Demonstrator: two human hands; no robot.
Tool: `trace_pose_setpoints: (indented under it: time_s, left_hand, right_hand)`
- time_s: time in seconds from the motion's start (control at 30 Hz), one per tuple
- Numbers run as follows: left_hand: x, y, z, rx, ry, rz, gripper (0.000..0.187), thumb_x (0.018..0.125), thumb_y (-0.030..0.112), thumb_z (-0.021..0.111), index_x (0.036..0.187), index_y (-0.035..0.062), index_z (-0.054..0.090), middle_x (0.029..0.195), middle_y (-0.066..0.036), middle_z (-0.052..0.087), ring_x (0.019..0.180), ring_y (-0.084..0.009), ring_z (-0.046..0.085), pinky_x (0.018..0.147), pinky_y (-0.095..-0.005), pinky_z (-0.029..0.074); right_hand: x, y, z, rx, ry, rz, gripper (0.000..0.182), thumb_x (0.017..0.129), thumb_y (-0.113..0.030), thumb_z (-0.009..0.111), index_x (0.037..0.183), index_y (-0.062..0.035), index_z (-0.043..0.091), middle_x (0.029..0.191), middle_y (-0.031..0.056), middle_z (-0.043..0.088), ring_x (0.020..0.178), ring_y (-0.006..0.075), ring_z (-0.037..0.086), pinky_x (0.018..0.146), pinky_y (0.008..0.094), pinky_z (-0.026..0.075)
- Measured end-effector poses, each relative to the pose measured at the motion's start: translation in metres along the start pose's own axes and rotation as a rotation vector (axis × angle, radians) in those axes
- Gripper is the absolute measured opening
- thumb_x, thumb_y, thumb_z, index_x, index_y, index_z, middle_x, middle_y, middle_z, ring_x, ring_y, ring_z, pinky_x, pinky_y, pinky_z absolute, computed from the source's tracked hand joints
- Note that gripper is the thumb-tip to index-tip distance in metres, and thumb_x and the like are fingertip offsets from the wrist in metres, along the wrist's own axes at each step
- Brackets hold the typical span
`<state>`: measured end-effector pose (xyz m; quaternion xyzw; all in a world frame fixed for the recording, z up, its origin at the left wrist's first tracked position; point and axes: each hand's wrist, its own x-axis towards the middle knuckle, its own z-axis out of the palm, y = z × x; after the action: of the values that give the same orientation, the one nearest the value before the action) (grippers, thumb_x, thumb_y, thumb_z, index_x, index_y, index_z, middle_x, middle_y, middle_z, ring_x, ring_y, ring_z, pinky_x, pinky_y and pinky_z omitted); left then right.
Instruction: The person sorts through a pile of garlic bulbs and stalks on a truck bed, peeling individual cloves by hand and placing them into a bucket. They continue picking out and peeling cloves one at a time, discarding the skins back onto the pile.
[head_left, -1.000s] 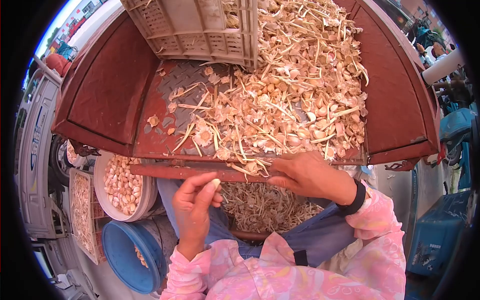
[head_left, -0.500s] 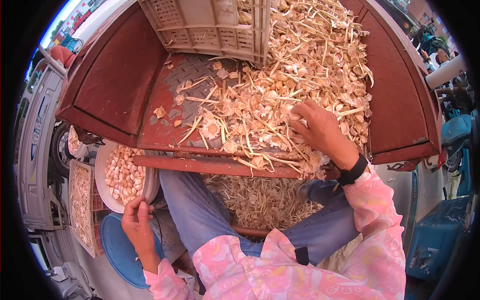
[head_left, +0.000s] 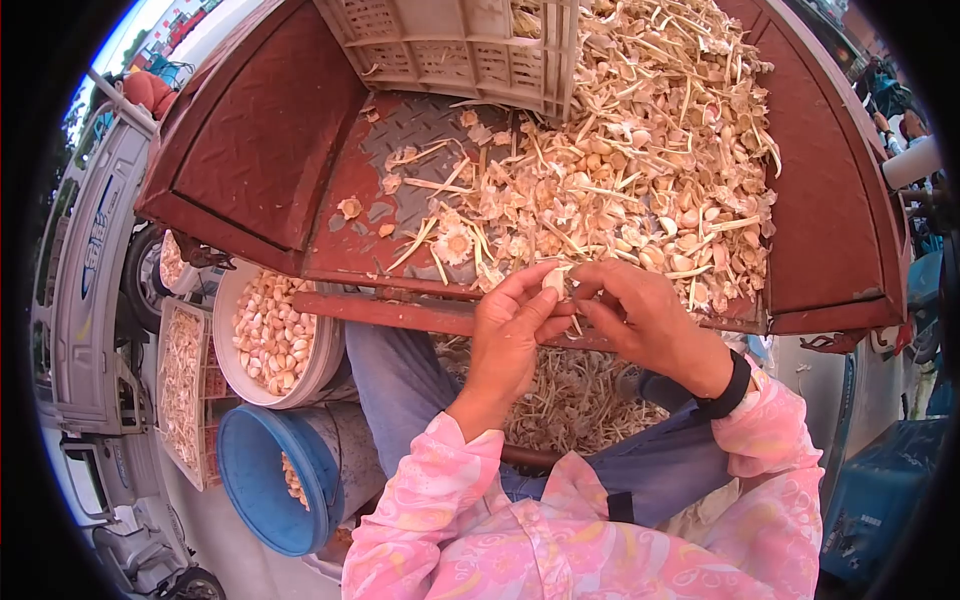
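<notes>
My left hand (head_left: pixel 508 335) pinches a pale garlic clove (head_left: pixel 554 284) between thumb and fingers, above the front edge of the red metal bed. Against the same clove, the closed fingertips of my right hand (head_left: pixel 650 318) press from the other side, partly hiding it. A thin strip hangs below the fingertips. Just beyond both hands spreads a heap of garlic cloves, dry skins and stalks (head_left: pixel 640 170) on the red metal bed (head_left: pixel 345 225).
A whitish plastic crate (head_left: pixel 460 55) stands tilted on the bed. To my left are a white bucket (head_left: pixel 325 350) of cloves, a blue bucket (head_left: pixel 235 470) with some cloves inside, and a filled crate (head_left: pixel 205 440). Skins and stalks (head_left: pixel 585 395) lie between my legs.
My left hand has come up from beside the buckets to the bed's edge. My right hand has drawn back from the heap, and both now meet at the clove. The view has shifted slightly.
</notes>
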<state>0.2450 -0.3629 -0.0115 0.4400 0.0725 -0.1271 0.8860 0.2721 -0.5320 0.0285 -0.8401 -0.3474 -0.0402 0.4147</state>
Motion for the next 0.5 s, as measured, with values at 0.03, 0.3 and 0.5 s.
trace_pose_setpoints:
  time_s: [0.03, 0.3, 0.5]
  left_hand:
    - [-0.001, 0.002, -0.003, -0.059, -0.032, -0.033, 0.030, 0.092, 0.007, 0.052, 0.121, -0.0014, 0.050, 0.101, -0.008, 0.062, 0.087, -0.0125, 0.063, 0.072, -0.0229, 0.054]
    - [-0.012, 0.003, 0.004, -0.160, -0.102, -0.096, 0.030, 0.094, 0.012, 0.051, 0.121, -0.0008, 0.051, 0.093, -0.004, 0.060, 0.076, -0.0093, 0.060, 0.067, -0.0213, 0.053]
    - [-0.017, -0.004, 0.018, 0.302, 0.004, 0.177, 0.026, 0.095, 0.017, 0.049, 0.112, -0.0019, 0.053, 0.089, -0.005, 0.060, 0.070, -0.0094, 0.057, 0.061, -0.0202, 0.049]
  right_hand:
    - [0.001, 0.001, -0.002, 0.004, 0.010, 0.023, 0.025, 0.079, -0.007, 0.060, 0.102, -0.0022, 0.053, 0.083, 0.0144, 0.055, 0.069, 0.0317, 0.058, 0.058, 0.0378, 0.047]
    - [0.009, 0.003, 0.003, -0.358, 0.012, -0.009, 0.019, 0.084, -0.020, 0.060, 0.079, -0.0063, 0.048, 0.073, 0.0097, 0.051, 0.062, 0.0292, 0.059, 0.049, 0.0379, 0.045]
    - [0.008, -0.001, 0.012, -0.393, 0.038, 0.082, 0.023, 0.087, -0.020, 0.055, 0.073, -0.0036, 0.046, 0.064, 0.0115, 0.053, 0.058, 0.0296, 0.056, 0.049, 0.0394, 0.043]
